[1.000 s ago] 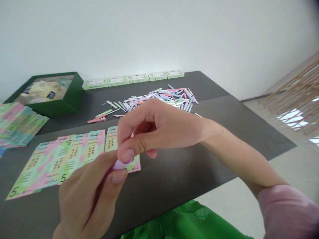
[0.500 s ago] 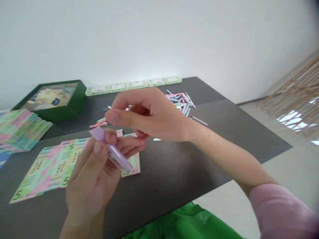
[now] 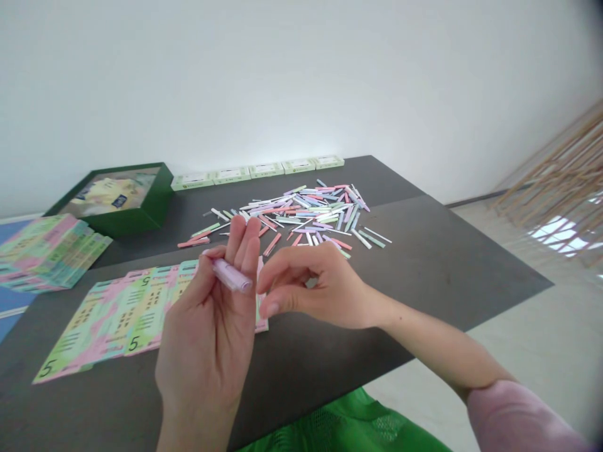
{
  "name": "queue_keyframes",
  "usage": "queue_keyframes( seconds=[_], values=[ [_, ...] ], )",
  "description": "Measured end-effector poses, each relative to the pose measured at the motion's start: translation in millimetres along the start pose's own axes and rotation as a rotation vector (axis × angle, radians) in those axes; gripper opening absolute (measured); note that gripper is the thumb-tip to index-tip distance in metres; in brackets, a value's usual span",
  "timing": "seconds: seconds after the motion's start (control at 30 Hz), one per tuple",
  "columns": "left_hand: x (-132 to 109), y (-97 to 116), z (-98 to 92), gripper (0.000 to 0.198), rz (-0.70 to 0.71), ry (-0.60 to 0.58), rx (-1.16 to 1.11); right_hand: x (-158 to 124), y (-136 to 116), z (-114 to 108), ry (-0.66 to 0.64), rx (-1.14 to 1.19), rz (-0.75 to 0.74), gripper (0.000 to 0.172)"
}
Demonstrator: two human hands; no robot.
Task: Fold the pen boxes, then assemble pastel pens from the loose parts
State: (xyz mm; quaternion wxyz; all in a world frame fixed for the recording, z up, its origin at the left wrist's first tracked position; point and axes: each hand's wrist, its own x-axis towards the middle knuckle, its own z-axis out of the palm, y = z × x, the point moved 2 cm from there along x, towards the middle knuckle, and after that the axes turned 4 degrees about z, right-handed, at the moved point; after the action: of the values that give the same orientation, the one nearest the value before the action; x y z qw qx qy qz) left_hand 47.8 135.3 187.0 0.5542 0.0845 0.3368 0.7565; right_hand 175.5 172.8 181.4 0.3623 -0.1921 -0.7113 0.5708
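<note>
A small lilac rolled-paper tube (image 3: 232, 276) is pinched between the thumb and fingers of my left hand (image 3: 205, 333), whose palm faces up. Its near end points right and shows the rolled edge; what looked like a clear sleeve around it is hard to make out now. Just to the right is my right hand (image 3: 315, 285), fingers bent and thumb slightly apart from them, with nothing visible in it. Beneath and behind the left hand lie colourful printed cards (image 3: 141, 307) marked with a 5, partly hidden by it.
A large pile of thin pastel paper sticks (image 3: 325, 210) spreads over the dark table (image 3: 424, 263). Along the wall runs a row of pale green boxes (image 3: 266, 169). A green box (image 3: 136, 213) with packets and a stack of printed cards (image 3: 56, 251) stand at left.
My left hand has turned and shifted right, so the lilac tube's end now points more toward the right hand. My right hand has moved down and right, uncovering the pile of sticks.
</note>
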Motion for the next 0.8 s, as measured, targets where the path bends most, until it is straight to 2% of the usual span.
queue_keyframes(
  seconds=[0.07,0.2,0.27,0.4,0.53,0.63,0.8],
  values=[
    [-6,0,4.9,0.042,-0.029,0.047,-0.003,-2,-2,8,-0.012,-0.021,0.004,0.02],
    [-16,2,12.0,0.046,-0.044,0.144,0.009,-3,-7,13,0.1,-0.058,-0.014,0.02],
    [-17,2,12.9,0.049,-0.022,0.134,0.048,-3,-7,13,0.135,-0.02,-0.01,0.022],
    [-14,0,9.7,0.05,0.083,-0.077,0.094,-4,-6,12,0.171,-0.007,0.01,0.026],
    [-15,1,5.8,0.042,0.223,-0.26,0.11,-6,-11,14,0.202,-0.135,-0.071,0.019],
    [-19,5,8.8,0.039,0.316,-0.353,0.128,-7,-13,18,0.207,-0.176,-0.13,0.015],
    [-22,18,26.1,0.04,0.399,-0.432,0.245,-2,-11,26,0.256,-0.094,-0.137,0.028]
  ],
)
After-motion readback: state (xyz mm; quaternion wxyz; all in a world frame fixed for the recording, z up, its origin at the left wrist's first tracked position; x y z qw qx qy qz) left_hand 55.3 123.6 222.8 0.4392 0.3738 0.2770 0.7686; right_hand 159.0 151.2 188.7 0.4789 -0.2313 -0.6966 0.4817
